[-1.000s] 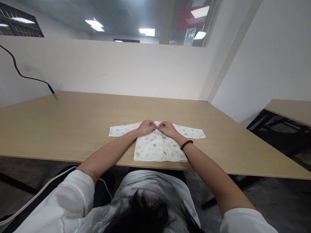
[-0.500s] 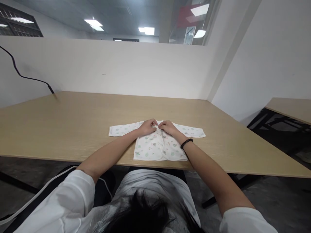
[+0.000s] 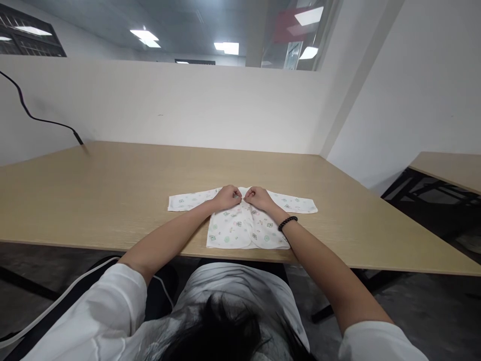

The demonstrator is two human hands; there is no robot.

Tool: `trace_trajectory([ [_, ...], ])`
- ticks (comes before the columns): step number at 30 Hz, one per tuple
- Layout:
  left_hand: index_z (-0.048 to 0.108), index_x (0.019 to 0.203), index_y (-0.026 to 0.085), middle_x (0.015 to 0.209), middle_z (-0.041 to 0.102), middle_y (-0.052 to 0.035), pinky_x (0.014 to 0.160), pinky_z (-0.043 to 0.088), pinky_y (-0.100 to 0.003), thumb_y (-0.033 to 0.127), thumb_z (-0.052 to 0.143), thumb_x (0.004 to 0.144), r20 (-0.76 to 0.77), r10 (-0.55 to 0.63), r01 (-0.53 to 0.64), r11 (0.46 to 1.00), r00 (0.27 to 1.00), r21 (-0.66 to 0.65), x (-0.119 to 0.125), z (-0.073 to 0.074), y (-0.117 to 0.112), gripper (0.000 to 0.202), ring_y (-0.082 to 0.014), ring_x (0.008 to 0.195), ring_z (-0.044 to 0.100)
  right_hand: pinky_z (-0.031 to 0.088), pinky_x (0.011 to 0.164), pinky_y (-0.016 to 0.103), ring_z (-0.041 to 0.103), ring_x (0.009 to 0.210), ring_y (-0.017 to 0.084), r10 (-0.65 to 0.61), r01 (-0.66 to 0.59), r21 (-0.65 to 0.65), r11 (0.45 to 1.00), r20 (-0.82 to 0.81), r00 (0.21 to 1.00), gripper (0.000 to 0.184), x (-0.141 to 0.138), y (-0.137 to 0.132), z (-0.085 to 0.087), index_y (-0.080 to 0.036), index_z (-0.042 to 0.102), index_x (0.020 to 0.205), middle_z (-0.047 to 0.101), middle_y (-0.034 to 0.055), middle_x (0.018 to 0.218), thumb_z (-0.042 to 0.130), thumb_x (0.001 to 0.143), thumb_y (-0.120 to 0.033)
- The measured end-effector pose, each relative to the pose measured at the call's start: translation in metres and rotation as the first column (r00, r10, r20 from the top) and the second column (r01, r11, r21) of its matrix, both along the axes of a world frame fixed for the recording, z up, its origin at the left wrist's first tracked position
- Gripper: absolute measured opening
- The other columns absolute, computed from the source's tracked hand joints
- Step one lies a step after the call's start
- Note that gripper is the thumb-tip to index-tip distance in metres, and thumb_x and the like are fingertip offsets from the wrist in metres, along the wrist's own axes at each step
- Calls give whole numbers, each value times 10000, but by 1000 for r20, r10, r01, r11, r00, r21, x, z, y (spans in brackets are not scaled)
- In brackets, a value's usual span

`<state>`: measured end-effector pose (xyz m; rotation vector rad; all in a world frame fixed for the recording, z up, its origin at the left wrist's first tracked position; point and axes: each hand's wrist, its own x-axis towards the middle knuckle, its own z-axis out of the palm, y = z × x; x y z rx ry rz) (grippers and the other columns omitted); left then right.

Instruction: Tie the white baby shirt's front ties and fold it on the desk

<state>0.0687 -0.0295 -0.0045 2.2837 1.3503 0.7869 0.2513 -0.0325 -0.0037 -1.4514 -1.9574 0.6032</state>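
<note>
A white baby jacket [image 3: 244, 228] with a small green and pink print lies flat and face up on the light wood table [image 3: 93, 200], its sleeves spread out to both sides. My left hand [image 3: 227, 198] pinches the fabric at the neckline from the left. From the right, my right hand [image 3: 259, 199] grips the neckline too, its fingertips almost meeting the left ones. A black beaded bracelet [image 3: 287, 223] circles my right wrist. The hands hide the collar's middle.
The table's near edge runs just below the jacket's hem. A black cable [image 3: 33, 118] hangs down the white partition at the far left. At the right, beyond a gap, stands the corner of a second wooden desk [image 3: 451, 170].
Both hands remain at the neckline, with their fingers curled tighter on the cloth than half a second ago. The jacket has not visibly shifted.
</note>
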Motion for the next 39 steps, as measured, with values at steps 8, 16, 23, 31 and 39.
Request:
trace_trajectory([
  [8, 731, 822, 168, 896, 733, -61, 708, 499, -279, 206, 618, 733, -9, 14, -14, 1000, 1000, 5, -1, -1, 1, 148, -199, 780, 657, 420, 648, 227, 621, 711, 140, 35, -43, 111, 993, 78, 996, 72, 1, 3, -2, -175, 661, 761, 706, 20, 763, 692, 732, -117],
  [16, 732, 791, 169, 827, 718, -67, 776, 511, -307, 211, 622, 739, 3, -11, 11, 1000, 1000, 17, -1, 0, 1, 129, -221, 811, 659, 409, 678, 239, 614, 749, 155, 46, -64, 158, 985, 119, 992, 171, -2, -1, -2, -178, 676, 837, 698, 21, 813, 606, 735, -61],
  [23, 728, 770, 164, 834, 726, -65, 774, 512, -309, 195, 610, 739, 32, -19, 18, 1000, 999, 13, -2, -2, 3, 126, -216, 798, 657, 372, 684, 251, 585, 825, 173, 150, -268, 296, 917, 368, 918, 167, 4, -12, 4, -182, 642, 923, 674, 61, 953, 502, 888, -98],
  [31, 711, 763, 165, 847, 725, -59, 719, 513, -291, 199, 594, 749, 47, -29, 30, 999, 998, -22, -2, -1, 1, 122, -194, 759, 654, 337, 645, 282, 599, 841, 205, 56, -361, 310, 880, 685, 726, 189, 3, -13, 13, -170, 633, 1013, 655, 107, 1002, 460, 966, -107],
  [39, 682, 832, 181, 885, 697, -65, 773, 506, -317, 205, 599, 748, 9, -76, 76, 997, 997, 17, -3, 0, -1, 121, -210, 810, 638, 336, 638, 281, 606, 853, 208, 13, -252, 325, 912, 589, 808, 123, 5, -13, 15, -174, 642, 968, 676, 99, 971, 520, 958, -194],
])
